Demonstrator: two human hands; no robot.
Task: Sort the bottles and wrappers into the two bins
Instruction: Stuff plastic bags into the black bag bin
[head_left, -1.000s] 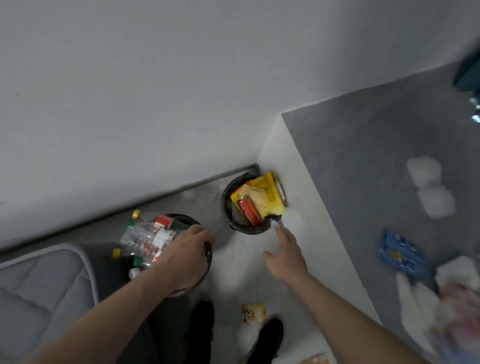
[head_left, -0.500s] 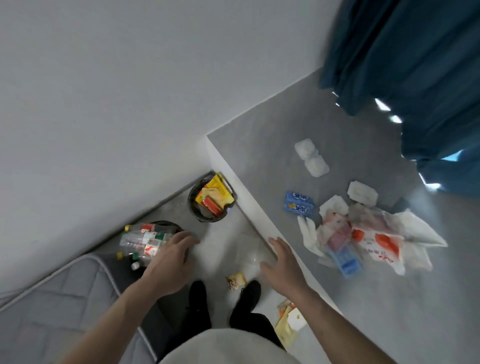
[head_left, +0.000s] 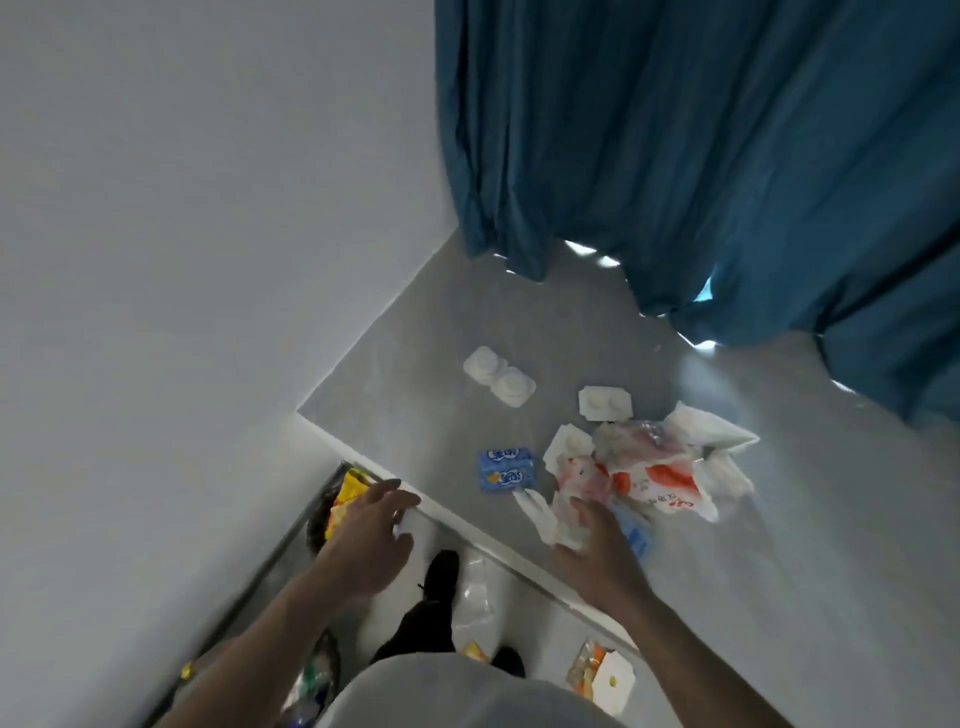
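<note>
A heap of wrappers (head_left: 644, 467) in white, red and blue lies on the grey table (head_left: 779, 519). A blue wrapper (head_left: 505, 469) lies apart on its left. My right hand (head_left: 597, 545) is spread over the near edge of the heap, fingers apart, touching a white wrapper. My left hand (head_left: 371, 535) hovers open above the table's corner with nothing in it. Below it on the floor is the black bin with yellow wrappers (head_left: 345, 501), partly hidden by my hand. The bin of bottles (head_left: 317, 680) shows at the bottom, mostly hidden by my arm.
White plastic trays (head_left: 498, 376) lie further back on the table. A blue curtain (head_left: 701, 156) hangs behind. On the floor by my feet lie a clear bag (head_left: 475, 592), a small snack wrapper (head_left: 475, 650) and a white and orange carton (head_left: 605, 675). A white wall stands on the left.
My view has swung from the bins up to the table. My right hand has moved from the wrapper bin onto the heap. My left hand left the bottle bin and rose toward the table's corner.
</note>
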